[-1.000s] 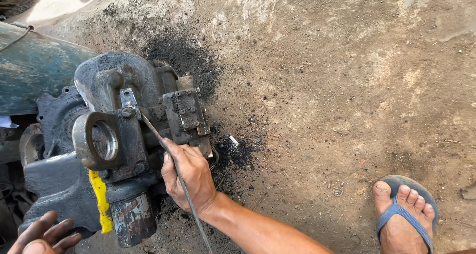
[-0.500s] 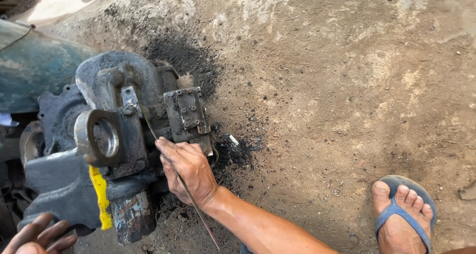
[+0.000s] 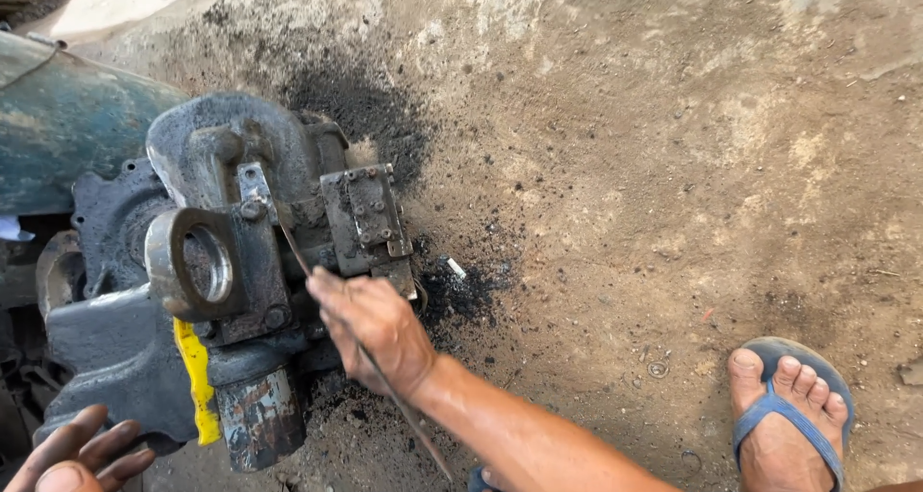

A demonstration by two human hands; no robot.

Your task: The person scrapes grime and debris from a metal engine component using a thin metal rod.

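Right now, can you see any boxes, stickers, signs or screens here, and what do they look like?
No boxes, signs or screens show.
Yellow strip: the nearest thing to a sticker, a narrow bright yellow band running down the lower left front of the greasy grey machine; whether it is tape or paint cannot be told.
Small white scrap: on the dirt floor just right of the machine, tiny and oblong; too small to tell whether it is a label.

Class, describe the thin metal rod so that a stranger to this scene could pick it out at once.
Start at the big, greasy grey machine casting lying on the dirt ground at left. The right hand rests against its near side and grips the thin metal rod, which slants from the casting's middle through the fist. It is the only long, slender thing there; everything beside it is bulky.
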